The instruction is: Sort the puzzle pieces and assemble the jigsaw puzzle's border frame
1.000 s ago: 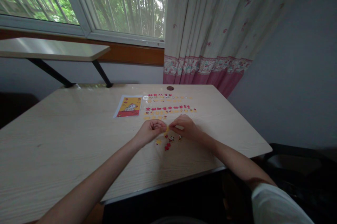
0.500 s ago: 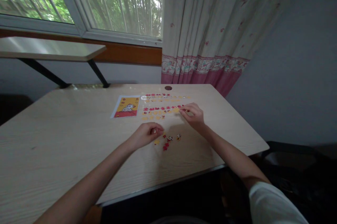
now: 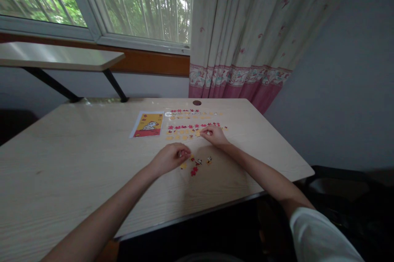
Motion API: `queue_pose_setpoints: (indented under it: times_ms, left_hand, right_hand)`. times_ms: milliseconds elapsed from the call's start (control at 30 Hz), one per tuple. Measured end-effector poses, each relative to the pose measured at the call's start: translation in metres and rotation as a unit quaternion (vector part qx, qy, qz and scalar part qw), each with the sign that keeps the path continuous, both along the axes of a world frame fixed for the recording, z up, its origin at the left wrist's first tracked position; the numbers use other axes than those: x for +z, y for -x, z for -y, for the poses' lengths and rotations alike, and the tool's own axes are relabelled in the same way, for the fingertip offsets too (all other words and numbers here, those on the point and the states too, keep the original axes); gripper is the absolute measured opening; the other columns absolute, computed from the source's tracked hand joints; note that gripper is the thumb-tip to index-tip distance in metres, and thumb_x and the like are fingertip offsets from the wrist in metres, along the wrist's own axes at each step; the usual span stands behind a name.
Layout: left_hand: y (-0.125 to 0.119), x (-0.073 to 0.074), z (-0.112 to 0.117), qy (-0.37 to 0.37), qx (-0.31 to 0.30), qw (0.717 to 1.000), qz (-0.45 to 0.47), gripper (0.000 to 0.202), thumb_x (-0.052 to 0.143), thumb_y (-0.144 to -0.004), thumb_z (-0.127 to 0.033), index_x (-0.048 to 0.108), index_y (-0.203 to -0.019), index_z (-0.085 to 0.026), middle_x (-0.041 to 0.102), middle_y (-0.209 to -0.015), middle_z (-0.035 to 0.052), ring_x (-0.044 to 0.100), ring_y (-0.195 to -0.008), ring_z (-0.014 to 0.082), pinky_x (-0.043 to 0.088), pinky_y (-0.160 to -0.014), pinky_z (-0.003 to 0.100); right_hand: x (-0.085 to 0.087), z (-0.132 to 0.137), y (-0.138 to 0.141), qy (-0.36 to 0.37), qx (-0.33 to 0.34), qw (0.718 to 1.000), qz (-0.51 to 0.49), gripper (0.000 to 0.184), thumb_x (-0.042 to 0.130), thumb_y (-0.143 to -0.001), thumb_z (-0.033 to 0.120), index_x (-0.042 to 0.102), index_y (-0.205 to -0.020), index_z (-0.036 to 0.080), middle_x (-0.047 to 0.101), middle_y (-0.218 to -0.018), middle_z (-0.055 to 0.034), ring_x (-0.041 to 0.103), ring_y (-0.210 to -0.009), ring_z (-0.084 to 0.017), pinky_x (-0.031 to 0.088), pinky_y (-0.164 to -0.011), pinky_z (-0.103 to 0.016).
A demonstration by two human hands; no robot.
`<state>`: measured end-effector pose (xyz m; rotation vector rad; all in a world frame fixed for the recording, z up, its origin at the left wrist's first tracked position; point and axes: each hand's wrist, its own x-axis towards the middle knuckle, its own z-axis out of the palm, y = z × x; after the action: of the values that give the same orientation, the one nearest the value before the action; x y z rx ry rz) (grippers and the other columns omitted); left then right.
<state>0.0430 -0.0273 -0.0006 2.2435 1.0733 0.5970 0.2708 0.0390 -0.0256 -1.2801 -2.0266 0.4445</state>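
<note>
Jigsaw puzzle pieces lie in rows, with a red row [image 3: 184, 126] above yellow ones. My right hand [image 3: 214, 135] pinches a yellow puzzle piece [image 3: 198, 133] at the lower yellow row, thumb and forefinger together. Closer to me, my left hand [image 3: 172, 156] hovers with curled fingers by a few loose pieces; whether anything is between its fingertips I cannot make out. Among those loose pieces are a red piece [image 3: 193, 171], a dark-and-white piece [image 3: 198, 162] and a yellow-and-white piece [image 3: 209, 159]. Left of the rows lies a picture card [image 3: 148, 125] showing a white animal on yellow and red.
The wooden table [image 3: 92, 163] carries everything. A raised shelf [image 3: 58, 56] on black legs stands at the back left. Behind the table hangs a curtain [image 3: 234, 48] beside the window. A round cable hole [image 3: 197, 103] is near the back edge.
My right hand has moved left and slightly toward me, from the right end of the rows to the lower yellow row. My left hand has hardly moved.
</note>
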Motion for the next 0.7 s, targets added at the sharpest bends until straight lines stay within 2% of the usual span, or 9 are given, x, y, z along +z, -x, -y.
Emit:
queue_pose_setpoints:
  times_ms: [267, 500, 700]
  left_hand:
    - [-0.002, 0.001, -0.001, -0.043, -0.009, 0.998, -0.039, 0.017, 0.05, -0.079, -0.021, 0.065, -0.087, -0.018, 0.063, -0.079, 0.0036, 0.055, -0.069, 0.0144, 0.042, -0.065, 0.025]
    - [-0.006, -0.003, 0.005, -0.114, -0.04, 0.991, -0.062, 0.025, 0.052, -0.083, -0.032, 0.062, -0.102, -0.019, 0.057, -0.088, 0.0062, 0.052, -0.086, 0.0192, 0.043, -0.075, 0.03]
    - [-0.008, -0.005, 0.003, -0.133, -0.074, 0.985, -0.084, 0.02, 0.05, -0.085, -0.028, 0.063, -0.097, -0.02, 0.054, -0.088, 0.0057, 0.049, -0.086, 0.0199, 0.041, -0.076, 0.031]
  right_hand:
    - [-0.003, 0.0, -0.001, 0.013, 0.027, 0.999, 0.037, 0.008, 0.062, -0.075, 0.023, 0.069, -0.076, 0.019, 0.066, -0.075, -0.0021, 0.057, -0.07, -0.012, 0.041, -0.068, -0.025]
    - [0.0, 0.006, -0.004, -0.003, 0.012, 0.999, 0.042, 0.01, 0.061, -0.075, 0.021, 0.068, -0.082, 0.019, 0.066, -0.078, -0.0026, 0.056, -0.07, -0.012, 0.042, -0.066, -0.024]
    - [0.005, 0.023, -0.007, -0.028, 0.008, 0.999, 0.038, 0.01, 0.058, -0.077, 0.019, 0.067, -0.081, 0.017, 0.064, -0.076, -0.0035, 0.054, -0.068, -0.012, 0.042, -0.065, -0.024]
